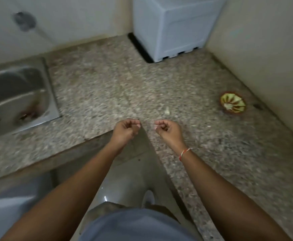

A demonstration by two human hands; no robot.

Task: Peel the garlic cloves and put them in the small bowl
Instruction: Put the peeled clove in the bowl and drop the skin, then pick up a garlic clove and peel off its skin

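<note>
Motion blur hides what either curled hand's grip holds, and the sink (17,94) runs off the left edge.

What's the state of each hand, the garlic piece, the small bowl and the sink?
left hand: fingers curled, raised over the counter edge; too blurred to tell if it holds anything.
right hand: fingers curled, something small and pale at the fingertips, unclear.
garlic piece: loose on the counter, untouched.
small bowl: upright near the wall.
sink: debris at its drain.

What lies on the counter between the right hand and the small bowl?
In the head view, mostly bare counter. One small pale piece, maybe garlic, lies just beyond the right hand, well short of the bowl.
</note>
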